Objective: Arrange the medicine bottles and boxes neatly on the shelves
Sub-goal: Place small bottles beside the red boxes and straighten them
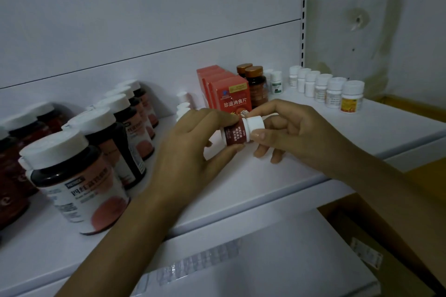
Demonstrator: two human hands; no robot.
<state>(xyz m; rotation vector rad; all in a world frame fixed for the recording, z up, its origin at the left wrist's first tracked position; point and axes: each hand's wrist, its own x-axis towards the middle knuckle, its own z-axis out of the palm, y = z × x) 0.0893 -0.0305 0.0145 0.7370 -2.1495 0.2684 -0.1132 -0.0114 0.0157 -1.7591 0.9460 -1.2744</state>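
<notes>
Small bottle (237,133) held sideways in both hands above the white shelf (301,164).

Head view: the bottle's dark red label is pinched by the left hand (193,149), thumb under and fingers (224,116) over, while its white cap is gripped by the right hand (289,132). Red boxes (229,94) and amber bottles (255,84) are seen just behind, a row of white bottles (333,90) at right, and large dark bottles (79,176) at left.
</notes>
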